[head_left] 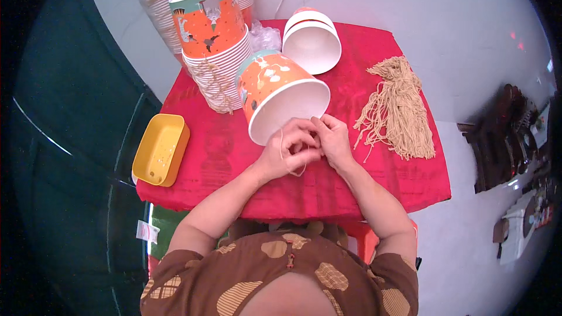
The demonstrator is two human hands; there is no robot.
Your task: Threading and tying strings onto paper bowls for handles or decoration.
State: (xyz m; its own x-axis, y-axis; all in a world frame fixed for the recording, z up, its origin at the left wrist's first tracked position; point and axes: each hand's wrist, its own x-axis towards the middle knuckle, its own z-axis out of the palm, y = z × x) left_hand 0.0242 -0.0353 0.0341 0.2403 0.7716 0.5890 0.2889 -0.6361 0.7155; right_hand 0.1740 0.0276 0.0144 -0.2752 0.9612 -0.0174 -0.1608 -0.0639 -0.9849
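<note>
A paper bucket, orange and green with printed figures, lies tilted on the red cloth, its white mouth toward me. My left hand is curled in front of that mouth, closed on a thin beige string that loops over its fingers and hangs below them. Pressed close beside it, my right hand pinches at the bucket's lower right rim. What lies between those right fingertips is hidden. To the right, a bundle of beige strings is spread on the cloth.
A stack of nested buckets stands at the back left, with strings hanging on its side. Bagged stacks rise behind it. Two nested buckets lie at the back. A yellow tub sits at the left edge of the red-covered table.
</note>
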